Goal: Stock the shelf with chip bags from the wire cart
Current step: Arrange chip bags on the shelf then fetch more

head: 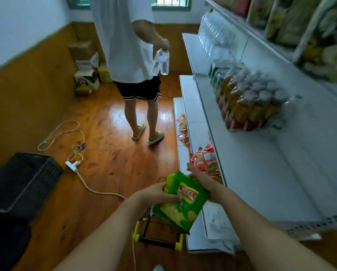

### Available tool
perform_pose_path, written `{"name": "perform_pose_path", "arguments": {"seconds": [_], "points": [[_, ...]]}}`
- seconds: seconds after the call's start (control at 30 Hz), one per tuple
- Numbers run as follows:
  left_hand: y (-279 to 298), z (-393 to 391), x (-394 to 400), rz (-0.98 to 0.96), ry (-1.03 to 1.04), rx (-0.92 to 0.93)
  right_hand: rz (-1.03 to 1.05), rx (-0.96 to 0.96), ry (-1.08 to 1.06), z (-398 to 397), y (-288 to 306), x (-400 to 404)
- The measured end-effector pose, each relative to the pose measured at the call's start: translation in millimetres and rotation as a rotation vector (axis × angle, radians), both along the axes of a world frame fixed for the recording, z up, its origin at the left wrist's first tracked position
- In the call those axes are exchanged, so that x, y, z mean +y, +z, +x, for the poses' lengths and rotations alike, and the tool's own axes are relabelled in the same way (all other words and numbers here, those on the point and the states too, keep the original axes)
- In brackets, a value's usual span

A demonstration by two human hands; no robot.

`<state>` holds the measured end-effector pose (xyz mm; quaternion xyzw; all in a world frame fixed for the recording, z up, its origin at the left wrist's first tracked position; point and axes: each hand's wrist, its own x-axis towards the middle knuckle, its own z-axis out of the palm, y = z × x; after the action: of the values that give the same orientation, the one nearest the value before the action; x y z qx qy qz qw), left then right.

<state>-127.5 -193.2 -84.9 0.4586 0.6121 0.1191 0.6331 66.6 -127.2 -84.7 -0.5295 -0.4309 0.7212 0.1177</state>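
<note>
Both your hands grip a bunch of green chip bags (180,202) held above the wire cart (157,237), just off the front edge of the white shelf (261,173): your left hand (155,194) clasps their left side, your right hand (200,182) their upper right corner. Red packets (206,161) lie on the lower shelf edge beside your right hand, and another person (132,61) stands farther along the shelf holding water bottles (161,61).

I see a second person (128,55) at 12 o'clock holding water bottles (162,62), black crate (25,182) at 9, white power strip (72,165) on the floor.
</note>
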Motion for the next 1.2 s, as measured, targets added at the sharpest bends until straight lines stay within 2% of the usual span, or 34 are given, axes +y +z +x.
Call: {"name": "perform_pose_path", "arguments": {"seconds": [0.1,0.2,0.27,0.37,0.5,0.63,0.73,0.83,0.93,1.07,1.2], "points": [[39.1,34.6,-35.1,0.051,0.150,-0.116,0.032,0.169,-0.159,49.9,31.3,-35.2],[70.8,76.5,-51.5,0.134,0.277,-0.149,0.053,0.281,-0.320,104.8,62.0,-76.4],[91.5,114.6,-56.5,0.194,0.352,-0.149,0.140,0.232,-0.307,134.7,85.3,-107.1],[111.8,188.9,-60.1,0.292,0.328,-0.154,0.264,0.138,-0.281,181.4,109.7,-142.5],[120.5,295.8,-62.5,0.351,0.205,-0.180,0.406,0.038,-0.496,264.5,124.6,-176.9],[128.7,403.9,-86.2,0.297,-0.041,-0.238,0.467,0.001,-0.744,364.2,121.9,-220.1],[127.7,485.5,-112.4,0.239,-0.262,-0.299,0.463,0.060,-0.878,426.4,118.2,-261.7],[119.7,568.4,-136.3,0.291,-0.392,-0.321,0.431,-0.030,-1.133,485.3,114.4,-301.4],[102.1,650.4,-165.8,0.322,-0.621,-0.348,0.338,-0.120,-1.424,542.6,108.9,-351.1],[96.4,745.4,-250.1,0.227,-0.970,-0.411,0.287,-0.312,-1.789,594.7,98.0,-455.0],[75.3,810.1,-368.6,0.092,-1.331,-0.406,0.167,-0.469,-2.141,594.6,87.3,-575.6]]}}
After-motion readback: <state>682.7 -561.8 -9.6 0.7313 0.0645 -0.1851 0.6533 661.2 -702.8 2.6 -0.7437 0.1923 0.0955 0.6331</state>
